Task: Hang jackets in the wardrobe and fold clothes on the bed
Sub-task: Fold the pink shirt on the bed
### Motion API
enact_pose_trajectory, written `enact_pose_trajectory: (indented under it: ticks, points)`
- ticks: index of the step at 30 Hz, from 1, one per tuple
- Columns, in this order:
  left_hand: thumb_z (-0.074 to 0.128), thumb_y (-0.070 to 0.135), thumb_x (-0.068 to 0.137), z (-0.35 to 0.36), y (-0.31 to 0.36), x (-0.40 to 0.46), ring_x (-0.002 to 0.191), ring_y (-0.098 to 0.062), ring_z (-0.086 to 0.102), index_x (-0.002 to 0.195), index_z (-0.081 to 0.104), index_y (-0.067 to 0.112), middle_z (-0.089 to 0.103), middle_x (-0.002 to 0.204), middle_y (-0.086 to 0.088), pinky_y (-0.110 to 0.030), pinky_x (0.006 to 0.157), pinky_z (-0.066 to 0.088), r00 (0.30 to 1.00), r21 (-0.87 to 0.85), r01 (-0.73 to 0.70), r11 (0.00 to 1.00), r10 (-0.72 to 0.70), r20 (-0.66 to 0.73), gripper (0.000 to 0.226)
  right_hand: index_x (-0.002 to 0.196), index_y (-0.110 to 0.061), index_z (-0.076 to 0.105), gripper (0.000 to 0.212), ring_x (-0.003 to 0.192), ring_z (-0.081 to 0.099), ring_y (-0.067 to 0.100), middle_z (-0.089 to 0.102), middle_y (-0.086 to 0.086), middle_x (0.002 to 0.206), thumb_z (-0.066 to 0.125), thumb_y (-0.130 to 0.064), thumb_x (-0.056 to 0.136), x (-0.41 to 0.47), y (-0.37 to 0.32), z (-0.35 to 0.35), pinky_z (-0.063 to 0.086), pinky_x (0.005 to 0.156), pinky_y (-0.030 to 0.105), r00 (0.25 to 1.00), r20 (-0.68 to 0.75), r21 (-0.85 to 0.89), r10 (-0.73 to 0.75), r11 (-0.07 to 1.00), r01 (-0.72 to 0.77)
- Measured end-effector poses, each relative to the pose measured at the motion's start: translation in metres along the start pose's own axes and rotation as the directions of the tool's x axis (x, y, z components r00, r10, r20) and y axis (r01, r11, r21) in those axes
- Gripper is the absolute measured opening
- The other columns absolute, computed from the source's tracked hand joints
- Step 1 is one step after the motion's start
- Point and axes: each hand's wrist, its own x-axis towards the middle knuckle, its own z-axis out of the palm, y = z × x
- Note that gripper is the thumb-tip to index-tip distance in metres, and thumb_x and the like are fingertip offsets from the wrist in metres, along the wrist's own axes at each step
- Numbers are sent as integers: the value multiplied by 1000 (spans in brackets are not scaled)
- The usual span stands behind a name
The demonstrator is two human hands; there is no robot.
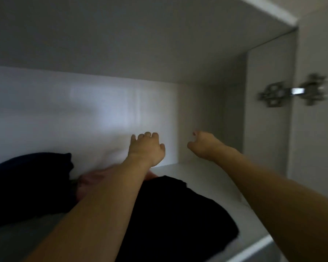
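I am looking into a white wardrobe shelf with both arms stretched in. A folded black garment lies on the shelf below my left forearm. My left hand hovers past its far edge, near the back wall, with its fingers loosely bent and nothing in them. My right hand hangs in the air to the right, above bare shelf, fingers loosely curled and holding nothing. A dark navy garment lies at the left, with a pinkish piece of cloth between it and the black one.
The wardrobe's back wall stands close behind both hands and its ceiling panel is overhead. The right side wall carries a metal hinge to the opened door. Bare shelf shows right of the black garment.
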Motion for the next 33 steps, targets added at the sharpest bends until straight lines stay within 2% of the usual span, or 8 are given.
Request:
enact_pose_trajectory:
  ticks: [4, 9, 12, 16, 18, 21, 27, 33]
  points:
    - [35, 38, 98, -30, 81, -35, 130, -33, 42, 141, 40, 10, 45, 143, -15, -48, 113, 27, 985, -97, -169, 981, 165, -50, 51, 138, -2, 43, 50, 125, 48, 35, 48, 21, 139, 53, -25, 95, -64, 57, -55, 41, 99, 34, 993, -72, -70, 93, 993, -98]
    - [39, 39, 99, -54, 161, -75, 128, -37, 44, 140, 40, 8, 45, 141, -18, -44, 106, 35, 940, -161, -339, 927, 340, -25, 51, 145, -12, 39, 57, 133, 42, 30, 44, 12, 146, 55, -30, 93, -155, 100, -109, 35, 108, 35, 961, -181, -134, 210, 963, -235]
    - [42, 36, 97, -75, 207, -97, 124, -38, 47, 133, 46, 6, 47, 137, -20, -42, 100, 39, 896, -254, -438, 862, 441, -50, 47, 144, -14, 42, 56, 131, 44, 28, 47, 10, 144, 57, -29, 93, -209, 108, -143, 35, 106, 33, 935, -268, -161, 232, 946, -281]
    - [41, 36, 96, -101, 264, -148, 123, -38, 49, 129, 48, 7, 50, 135, -20, -43, 101, 38, 800, -262, -597, 759, 587, -124, 44, 145, -15, 39, 57, 131, 44, 27, 45, 9, 144, 56, -29, 93, -295, 120, -189, 35, 107, 34, 883, -349, -242, 313, 880, -408]
    - [40, 35, 97, -103, 278, -165, 124, -38, 48, 130, 47, 7, 48, 137, -19, -43, 102, 38, 798, -281, -595, 753, 594, -97, 44, 146, -16, 38, 57, 131, 43, 27, 44, 8, 146, 55, -30, 94, -330, 127, -204, 35, 108, 35, 868, -362, -253, 340, 860, -443]
    - [37, 34, 97, -124, 321, -223, 128, -37, 44, 136, 43, 8, 45, 141, -17, -45, 106, 36, 787, -319, -590, 742, 616, -23, 46, 146, -15, 36, 58, 133, 42, 26, 42, 7, 147, 53, -29, 93, -430, 141, -239, 34, 109, 36, 798, -425, -264, 427, 785, -560]
    - [30, 41, 99, -200, 446, -396, 130, -34, 41, 142, 36, 12, 42, 145, -13, -46, 106, 31, 611, -381, -759, 529, 780, -135, 52, 148, -15, 31, 59, 136, 38, 26, 36, 7, 151, 50, -28, 93, -654, 170, -309, 35, 109, 39, 633, -532, -264, 563, 600, -755]
    - [25, 42, 100, -274, 563, -597, 139, -33, 31, 152, 24, 12, 29, 156, -11, -49, 115, 21, 419, -411, -853, 323, 892, -170, 60, 148, -14, 31, 60, 136, 37, 28, 35, 8, 151, 51, -27, 93, -886, 188, -366, 34, 110, 39, 471, -572, -216, 671, 431, -876]
